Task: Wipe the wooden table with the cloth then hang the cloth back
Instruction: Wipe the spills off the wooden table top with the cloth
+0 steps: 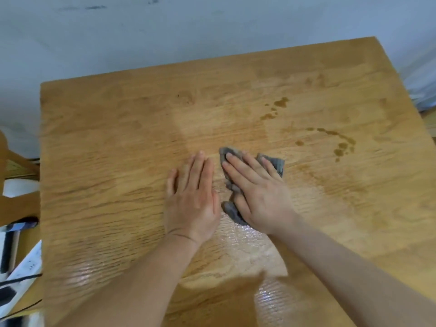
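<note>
Head view, looking down on a light-brown wooden table (118, 142) with visible grain, set against a pale wall (118, 31). Right hand (256, 192) lies flat, fingers straight and spread, pressing a small crumpled grey cloth (230, 210) onto the tabletop near its centre; cloth edges show beyond the fingertips and beside the palm. Left hand (192, 197) rests palm-down on bare wood just beside the right, fingers straight and together, touching no cloth. Dark wet spots (280, 102) sit farther back; an arc of droplets (339, 145) lies to the right. A glossy damp patch (247, 246) shows between the forearms. Clutter at the left edge, too blurred to identify.
</note>
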